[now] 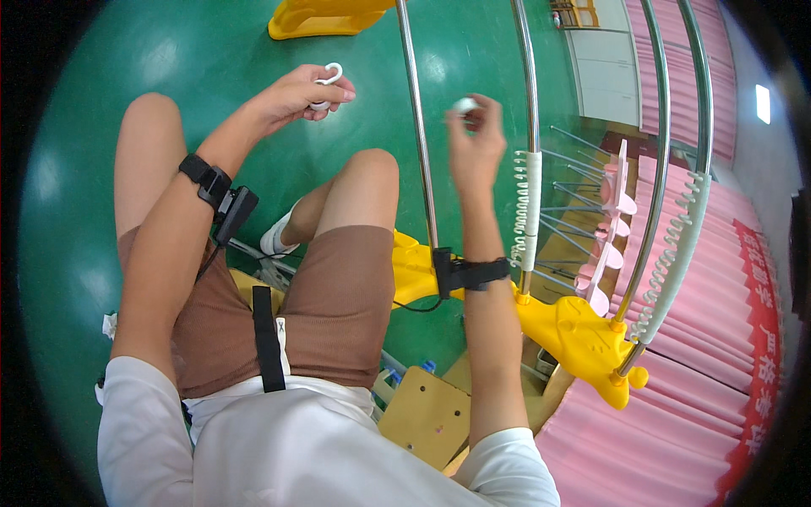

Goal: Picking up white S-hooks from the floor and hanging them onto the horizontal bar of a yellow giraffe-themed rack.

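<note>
Nearest of all, the wearer's brown cloth shorts [338, 279] covered the lap, with a flat tan board [422, 410] beside the hip. Farther out, the left hand [300, 97] was closed, thumb over fingers, on a slim white hook with a round loop at its base [335, 71]; the open crook stuck out past the fingers, its long axis pointing away from the body and leaning slightly right. The right hand [477, 144], blurred, was curled nearly closed, with a small rounded white piece [465, 106] at its thumb and fingertips, its exact shape impossible to tell. Right of both hands, and much nearer the right one, a packed row of white plastic hooks [532, 198] ran along the lower end of a shiny metal rail [528, 76], above the moulded yellow plastic base [574, 338]. A second such row [694, 220] lined the rightmost rail's lower end. Beyond hung a pleated pink curtain [676, 389].
</note>
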`<state>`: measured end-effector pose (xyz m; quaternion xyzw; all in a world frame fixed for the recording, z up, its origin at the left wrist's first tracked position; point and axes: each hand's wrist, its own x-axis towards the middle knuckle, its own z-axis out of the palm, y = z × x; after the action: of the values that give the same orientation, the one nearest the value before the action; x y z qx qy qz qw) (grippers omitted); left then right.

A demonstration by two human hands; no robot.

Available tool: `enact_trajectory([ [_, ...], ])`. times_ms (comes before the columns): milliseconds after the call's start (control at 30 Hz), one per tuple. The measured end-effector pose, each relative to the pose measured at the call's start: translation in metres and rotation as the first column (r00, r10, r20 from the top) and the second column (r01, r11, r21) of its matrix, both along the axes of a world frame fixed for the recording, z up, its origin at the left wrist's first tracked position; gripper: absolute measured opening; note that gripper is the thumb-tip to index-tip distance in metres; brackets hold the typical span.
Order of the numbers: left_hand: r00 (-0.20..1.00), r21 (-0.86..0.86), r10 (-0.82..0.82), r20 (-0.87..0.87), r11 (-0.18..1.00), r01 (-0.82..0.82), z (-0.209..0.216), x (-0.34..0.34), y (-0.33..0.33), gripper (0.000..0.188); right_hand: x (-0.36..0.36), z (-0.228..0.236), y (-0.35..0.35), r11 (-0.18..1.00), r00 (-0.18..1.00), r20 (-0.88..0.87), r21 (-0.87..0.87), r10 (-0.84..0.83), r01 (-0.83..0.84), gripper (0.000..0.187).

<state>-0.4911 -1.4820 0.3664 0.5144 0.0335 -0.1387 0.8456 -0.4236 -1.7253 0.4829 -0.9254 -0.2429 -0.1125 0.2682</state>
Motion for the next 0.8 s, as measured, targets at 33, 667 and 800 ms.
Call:
enact_trajectory([
  [33, 1.000, 0.008, -0.008, -0.001, 1.000, 0.008, -0.003, 0.000, 0.002, 0.029, 0.012, 0.006, -0.016, 0.996, 0.997, -0.018, 0.050, -0.068, 0.069, 0.028],
  [667, 0.999, 0.052, -0.041, 0.014, 0.998, 0.041, 0.004, 0.000, -0.007, 0.024, 0.069, 0.061, -0.147, 0.949, 0.955, -0.059, -0.147, -0.291, 0.280, 0.043],
  [800, 0.999, 0.060, -0.046, -0.011, 0.997, 0.046, -0.004, 0.004, -0.007, 0.024, 0.070, 0.059, -0.146, 0.900, 0.971, 0.000, -0.376, -0.239, 0.221, 0.043],
])
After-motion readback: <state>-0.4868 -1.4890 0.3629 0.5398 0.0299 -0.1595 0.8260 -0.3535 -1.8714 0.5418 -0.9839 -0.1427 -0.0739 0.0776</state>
